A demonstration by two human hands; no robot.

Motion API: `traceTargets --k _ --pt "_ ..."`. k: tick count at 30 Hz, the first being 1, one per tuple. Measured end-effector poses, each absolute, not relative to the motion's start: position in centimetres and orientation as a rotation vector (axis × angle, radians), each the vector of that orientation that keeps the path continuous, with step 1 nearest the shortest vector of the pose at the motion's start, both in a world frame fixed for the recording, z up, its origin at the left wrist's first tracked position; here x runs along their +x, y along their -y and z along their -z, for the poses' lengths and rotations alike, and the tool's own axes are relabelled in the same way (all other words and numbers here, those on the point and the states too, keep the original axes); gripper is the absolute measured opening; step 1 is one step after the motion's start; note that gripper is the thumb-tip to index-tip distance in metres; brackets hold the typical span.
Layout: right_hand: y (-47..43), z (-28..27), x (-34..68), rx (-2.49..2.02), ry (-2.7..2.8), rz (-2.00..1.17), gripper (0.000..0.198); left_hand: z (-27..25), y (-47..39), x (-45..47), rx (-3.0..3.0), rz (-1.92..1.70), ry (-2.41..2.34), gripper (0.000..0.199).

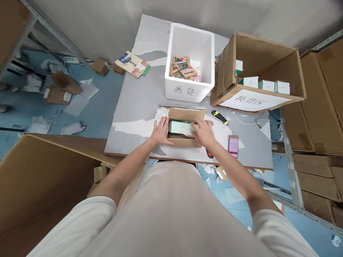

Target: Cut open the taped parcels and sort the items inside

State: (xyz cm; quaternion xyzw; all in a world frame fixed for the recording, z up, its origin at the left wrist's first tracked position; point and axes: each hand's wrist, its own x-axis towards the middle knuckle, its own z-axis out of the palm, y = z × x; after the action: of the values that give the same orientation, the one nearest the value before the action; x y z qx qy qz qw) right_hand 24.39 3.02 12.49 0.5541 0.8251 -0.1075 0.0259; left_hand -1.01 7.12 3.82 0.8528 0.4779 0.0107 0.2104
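A small open cardboard box (184,142) stands near the table's front edge, its flaps folded back. Inside lies a white and green box (179,127) beside some dark material. My left hand (161,132) presses against the left end of the cardboard box, fingers stretched and the thumb along its front wall. Over the right end reaches my right hand (203,132), its bent fingers on the right part of the white and green box. The fingertips there are partly hidden.
Behind stand a white foam bin (189,89) with several booklets and a large carton (257,100) holding white and green boxes. A yellow-black box cutter (220,117), a phone (233,146) and a red-black tool (209,154) lie right. Booklets (132,64) lie back left.
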Motion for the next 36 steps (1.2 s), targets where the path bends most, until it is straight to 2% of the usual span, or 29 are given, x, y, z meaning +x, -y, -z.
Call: traceTargets --k 8,13,17,21,25,29,32,36 --pt "-7.2 -10.8 14.4 1.469 -2.620 0.460 0.037 -4.3 -7.2 -0.6 2.353 -0.072 -1.359 0.136" --pt "-7.6 -11.3 14.8 1.413 -2.629 0.484 0.037 -4.7 -7.2 -0.4 2.311 -0.077 -1.392 0.134" --pt "-8.5 -13.1 18.4 1.442 -2.657 0.494 0.045 -4.9 -7.3 -0.4 2.291 -0.072 -1.395 0.138" --pt "-8.6 -16.1 24.1 1.745 -2.847 0.514 0.045 -4.9 -8.0 0.0 2.288 -0.062 -1.411 0.140" --pt "-6.1 -20.1 28.6 2.187 -2.885 0.210 0.052 -5.1 -9.8 0.9 2.304 -0.026 -1.447 0.139" --pt "-1.0 -22.0 30.7 2.321 -2.867 0.053 0.057 -5.6 -12.4 1.7 2.301 0.045 -1.471 0.139" --pt "2.7 -19.4 29.9 2.286 -2.852 0.167 0.049 -6.2 -14.2 2.2 2.282 0.114 -1.513 0.139" --pt "4.8 -12.0 26.8 2.230 -2.814 0.484 0.035 -7.0 -14.9 2.6 2.346 0.106 -1.497 0.132"
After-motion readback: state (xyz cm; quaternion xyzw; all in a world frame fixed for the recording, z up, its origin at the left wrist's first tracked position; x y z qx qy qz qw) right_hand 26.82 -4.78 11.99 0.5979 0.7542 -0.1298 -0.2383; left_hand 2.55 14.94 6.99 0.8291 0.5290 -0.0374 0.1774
